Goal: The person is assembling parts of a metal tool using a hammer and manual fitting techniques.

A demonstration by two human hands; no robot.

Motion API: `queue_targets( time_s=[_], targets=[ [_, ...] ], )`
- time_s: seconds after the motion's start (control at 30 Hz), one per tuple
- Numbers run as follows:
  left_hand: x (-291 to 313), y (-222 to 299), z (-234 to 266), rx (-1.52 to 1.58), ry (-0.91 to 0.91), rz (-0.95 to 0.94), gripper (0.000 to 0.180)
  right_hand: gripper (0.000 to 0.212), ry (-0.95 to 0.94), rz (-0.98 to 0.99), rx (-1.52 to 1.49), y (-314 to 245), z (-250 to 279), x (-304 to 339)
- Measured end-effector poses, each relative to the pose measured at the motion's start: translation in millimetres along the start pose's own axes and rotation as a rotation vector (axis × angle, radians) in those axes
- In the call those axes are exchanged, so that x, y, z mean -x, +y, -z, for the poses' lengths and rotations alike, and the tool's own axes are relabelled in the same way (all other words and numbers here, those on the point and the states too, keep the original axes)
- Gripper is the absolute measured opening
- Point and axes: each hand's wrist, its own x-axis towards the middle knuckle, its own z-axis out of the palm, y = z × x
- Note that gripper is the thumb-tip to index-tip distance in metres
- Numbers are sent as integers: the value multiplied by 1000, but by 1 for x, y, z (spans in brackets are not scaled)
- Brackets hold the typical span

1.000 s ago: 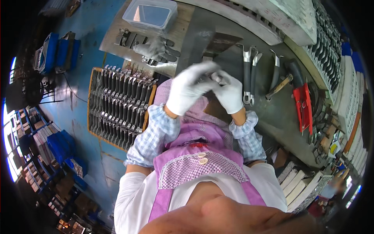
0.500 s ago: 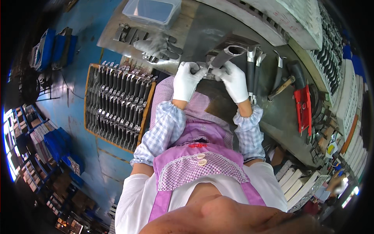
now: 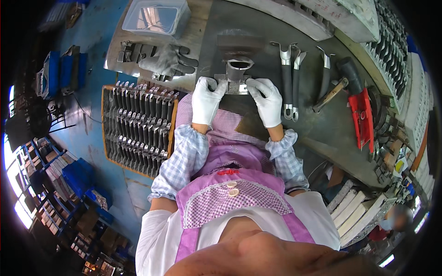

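Both of my hands wear white gloves and meet at a metal plate with a short, open-topped dark tube (image 3: 238, 69) standing on it. My left hand (image 3: 207, 102) pinches the plate's left end between thumb and curled fingers. At the other end, the fingers of my right hand (image 3: 267, 103) close on the plate's right side. The tube's mouth faces up and away from me. Just right of my right hand lie two black handles with bright metal ends (image 3: 286, 85), side by side on the dark tabletop (image 3: 322, 135).
Right of the handles are a curved handle (image 3: 325, 76), a black-headed mallet (image 3: 350, 76) and a red metal piece (image 3: 361, 120). Farther left lie a grey glove (image 3: 169, 62) and a clear plastic box (image 3: 156, 20). A crate (image 3: 105, 122) of handles stands at my left.
The tube has gone from leaning right to standing nearly upright, and its plate now shows flat between my hands. My hands have shifted slightly left in view and a little apart.
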Motion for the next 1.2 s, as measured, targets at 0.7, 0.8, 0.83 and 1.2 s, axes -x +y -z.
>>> queue_targets(
  time_s=[0.7,0.8,0.83,1.2],
  targets=[
    [-5,2,9,35,-47,171,38,21,-114,-123,-104,-13,-6,-10],
    [6,24,17,-233,-59,118,56,32,-183,-236,-273,-25,4,-19],
    [7,19,19,-189,-88,83,55,36,-157,-445,-475,-50,5,-20],
    [70,-34,205,324,-365,107,50,37,-667,658,126,-159,-128,19]
  ],
)
